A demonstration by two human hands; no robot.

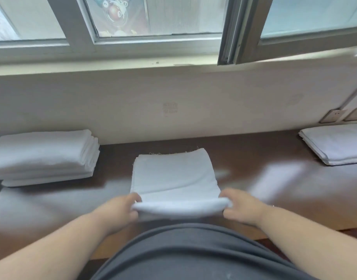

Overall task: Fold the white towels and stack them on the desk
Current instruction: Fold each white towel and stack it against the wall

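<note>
Gripping the near fold of the white towel at mid-desk, the left hand and right hand pinched its ends. Uneven pulling could skew the layers. The stack at left and apparently folded towels at right stood well apart, obstructing nothing.

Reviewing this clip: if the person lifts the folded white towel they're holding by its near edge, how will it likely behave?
Probably floppy: the towel already bends softly where the left hand and right hand pinch its near fold, so the far end would likely droop. It looks light, a thin cloth. On the glossy desk it may slide easily if pushed.
</note>
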